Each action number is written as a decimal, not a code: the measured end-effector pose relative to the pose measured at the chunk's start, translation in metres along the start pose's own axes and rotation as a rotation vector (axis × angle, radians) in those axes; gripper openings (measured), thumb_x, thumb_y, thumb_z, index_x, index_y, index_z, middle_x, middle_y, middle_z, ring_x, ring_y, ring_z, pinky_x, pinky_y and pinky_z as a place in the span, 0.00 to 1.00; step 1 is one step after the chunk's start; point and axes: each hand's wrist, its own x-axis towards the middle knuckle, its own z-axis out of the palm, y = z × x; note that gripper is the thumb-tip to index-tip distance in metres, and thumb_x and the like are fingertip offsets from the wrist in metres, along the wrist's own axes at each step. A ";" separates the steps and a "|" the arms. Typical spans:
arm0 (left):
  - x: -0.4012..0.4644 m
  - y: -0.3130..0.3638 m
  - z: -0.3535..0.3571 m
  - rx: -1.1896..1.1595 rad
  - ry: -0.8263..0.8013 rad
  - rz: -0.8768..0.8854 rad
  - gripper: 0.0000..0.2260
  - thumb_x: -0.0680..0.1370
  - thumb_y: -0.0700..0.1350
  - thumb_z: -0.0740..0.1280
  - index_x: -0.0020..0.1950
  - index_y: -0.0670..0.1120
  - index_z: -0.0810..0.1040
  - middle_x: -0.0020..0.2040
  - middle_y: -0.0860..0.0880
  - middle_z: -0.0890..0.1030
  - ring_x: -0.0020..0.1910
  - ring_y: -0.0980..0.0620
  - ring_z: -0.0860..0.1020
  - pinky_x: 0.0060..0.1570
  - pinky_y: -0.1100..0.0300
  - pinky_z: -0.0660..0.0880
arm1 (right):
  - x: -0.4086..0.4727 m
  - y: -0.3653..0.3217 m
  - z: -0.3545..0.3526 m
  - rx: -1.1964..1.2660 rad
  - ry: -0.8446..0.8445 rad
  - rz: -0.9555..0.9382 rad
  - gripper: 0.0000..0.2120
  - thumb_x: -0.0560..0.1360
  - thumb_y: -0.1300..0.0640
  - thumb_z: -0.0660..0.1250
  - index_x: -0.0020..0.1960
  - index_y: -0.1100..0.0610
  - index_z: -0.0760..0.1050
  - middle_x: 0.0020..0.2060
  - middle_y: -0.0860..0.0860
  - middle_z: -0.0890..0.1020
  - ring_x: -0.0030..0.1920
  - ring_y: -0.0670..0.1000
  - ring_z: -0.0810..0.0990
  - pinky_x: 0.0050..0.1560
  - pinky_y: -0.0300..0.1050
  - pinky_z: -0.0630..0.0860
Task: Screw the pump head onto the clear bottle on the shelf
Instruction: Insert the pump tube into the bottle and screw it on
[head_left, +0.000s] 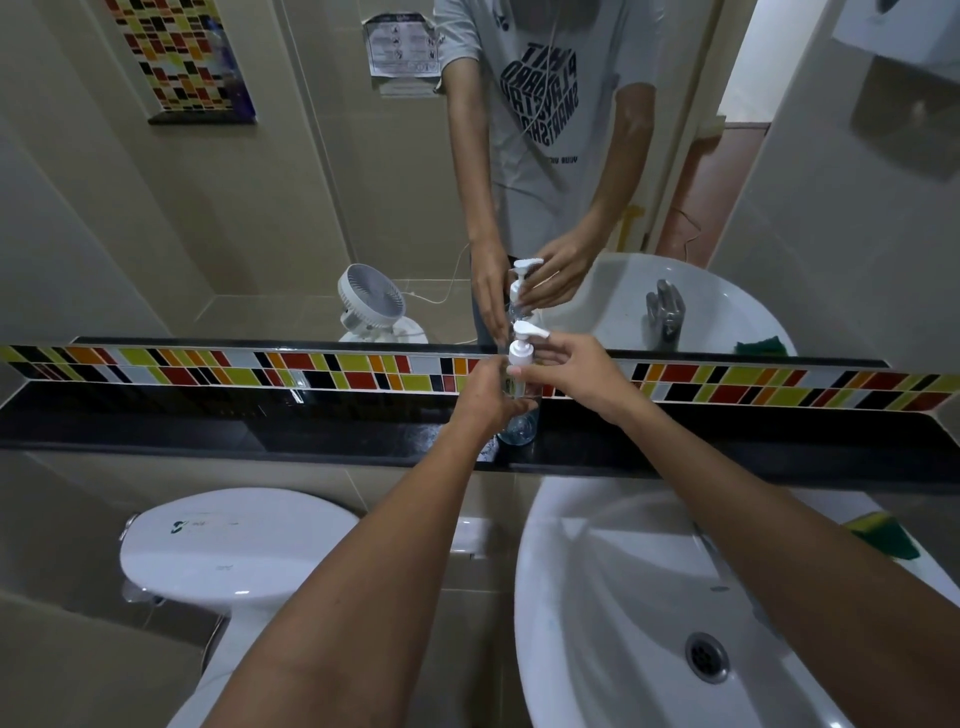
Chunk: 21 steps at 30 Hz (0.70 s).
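Head view: at lower right, a white sink (597, 597) is crossed by the right forearm. At frame centre, the clear bottle (521, 423) is stood on the black shelf (208, 431), clasped by the left hand (491, 392). The pump head (522, 345) on its neck is pinched by the right hand (576, 371). Much of the bottle is hidden behind the fingers.

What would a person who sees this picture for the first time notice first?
First the two hands meeting at centre: the left hand grips the clear bottle standing on the black shelf, and the right hand holds the white pump head on top. Next comes the bright tile strip behind the shelf, with the mirror above it. Below lie the white sink at right and the toilet at left.
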 end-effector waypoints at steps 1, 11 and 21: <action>0.000 0.000 0.000 0.004 0.000 -0.011 0.27 0.73 0.36 0.79 0.70 0.41 0.76 0.62 0.46 0.82 0.60 0.46 0.80 0.60 0.53 0.78 | -0.002 0.001 -0.003 0.004 0.039 0.000 0.27 0.71 0.59 0.81 0.68 0.62 0.80 0.59 0.54 0.87 0.60 0.50 0.86 0.66 0.47 0.80; -0.003 -0.001 0.000 -0.013 0.037 0.000 0.27 0.73 0.34 0.78 0.70 0.38 0.75 0.65 0.41 0.80 0.61 0.43 0.80 0.53 0.64 0.80 | 0.006 0.001 0.000 -0.017 -0.069 0.025 0.36 0.70 0.66 0.80 0.75 0.62 0.72 0.67 0.54 0.83 0.67 0.50 0.81 0.70 0.46 0.77; -0.002 0.002 0.001 -0.009 0.004 -0.030 0.29 0.72 0.38 0.80 0.71 0.42 0.75 0.64 0.46 0.82 0.62 0.45 0.81 0.64 0.49 0.79 | 0.000 0.006 -0.004 0.074 0.149 0.018 0.23 0.71 0.63 0.80 0.64 0.65 0.81 0.56 0.57 0.87 0.56 0.50 0.88 0.61 0.43 0.83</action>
